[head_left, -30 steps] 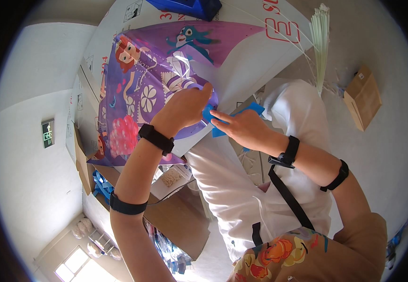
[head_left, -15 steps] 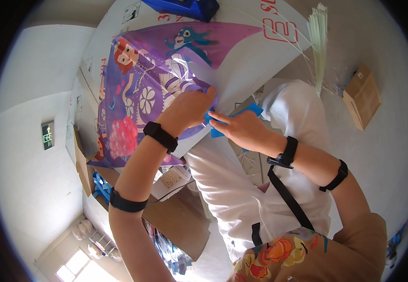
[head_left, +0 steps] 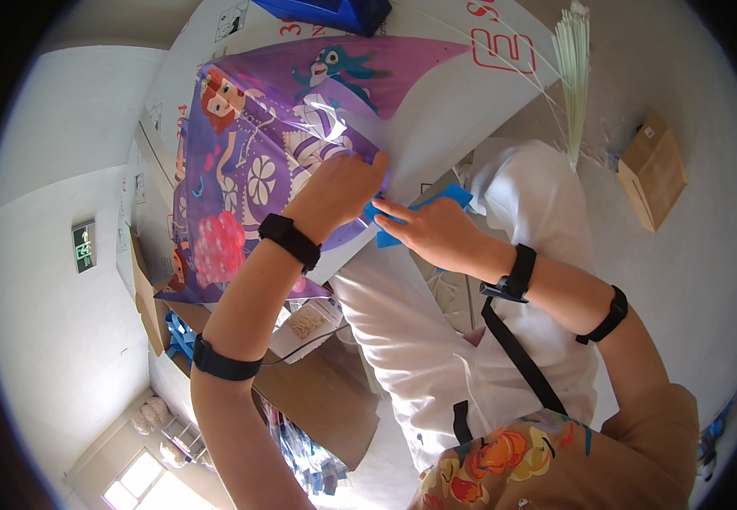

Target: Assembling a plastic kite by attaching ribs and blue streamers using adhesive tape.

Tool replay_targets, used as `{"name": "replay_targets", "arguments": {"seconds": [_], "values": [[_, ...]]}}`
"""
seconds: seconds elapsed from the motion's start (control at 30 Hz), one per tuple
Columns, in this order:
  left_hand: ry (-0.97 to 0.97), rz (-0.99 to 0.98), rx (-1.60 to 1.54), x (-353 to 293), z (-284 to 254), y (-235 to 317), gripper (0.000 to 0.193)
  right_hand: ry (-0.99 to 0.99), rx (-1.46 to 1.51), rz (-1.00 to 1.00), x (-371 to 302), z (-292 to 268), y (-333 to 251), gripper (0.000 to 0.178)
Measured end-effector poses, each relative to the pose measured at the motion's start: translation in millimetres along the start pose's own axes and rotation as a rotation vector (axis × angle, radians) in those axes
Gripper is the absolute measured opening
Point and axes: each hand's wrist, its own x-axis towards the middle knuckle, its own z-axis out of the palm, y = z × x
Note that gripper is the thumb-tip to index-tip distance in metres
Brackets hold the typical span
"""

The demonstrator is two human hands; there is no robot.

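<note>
A purple kite sail [head_left: 262,183] printed with a cartoon princess and a blue animal lies spread over a white printed board. My left hand [head_left: 338,191] is closed on the sail's near right edge, its fingertips pinching the purple material. Close beside it, my right hand [head_left: 438,231] grips a bright blue strip [head_left: 388,239] that shows on both sides of the fingers. The index finger reaches toward the left hand, where the strip's end meets the sail's edge. Exactly how the two touch is hidden under my fingers.
A blue bin [head_left: 334,13] stands on the white board [head_left: 436,127] at the far side. Thin white rods [head_left: 572,76] stand in a bundle at right, near a cardboard box [head_left: 653,174]. Below left are a small white box [head_left: 304,327] and an open carton [head_left: 326,395].
Both hands keep almost the same place and grip. The view has shifted slightly, and the sail's folds near my left hand look a little different.
</note>
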Motion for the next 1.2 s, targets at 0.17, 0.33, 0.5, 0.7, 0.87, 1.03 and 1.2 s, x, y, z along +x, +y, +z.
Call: {"name": "replay_targets", "arguments": {"seconds": [0.17,0.33,0.5,0.7,0.87,1.03,1.2], "values": [[0.009,0.023,0.049,2,-2,0,0.027,-0.022,-0.007,0.010,0,-3,0,0.034],[0.031,0.045,0.074,0,0,-1,0.028,-0.019,-0.007,0.005,2,-3,0,0.034],[-0.004,0.011,0.024,3,0,0,0.031,-0.029,-0.015,0.010,2,-5,-1,0.033],[0.059,0.010,0.052,5,5,1,0.032,-0.040,-0.005,0.025,3,-6,-2,0.034],[0.071,-0.004,0.131,13,7,1,0.035,-0.053,-0.056,0.016,2,-7,0,0.035],[0.064,-0.099,0.269,11,8,-2,0.039,-0.121,-0.078,0.051,7,-13,-8,0.044],[-0.084,-0.499,0.219,-11,-6,5,0.028,-0.131,-0.095,0.047,8,-11,-11,0.045]]}}
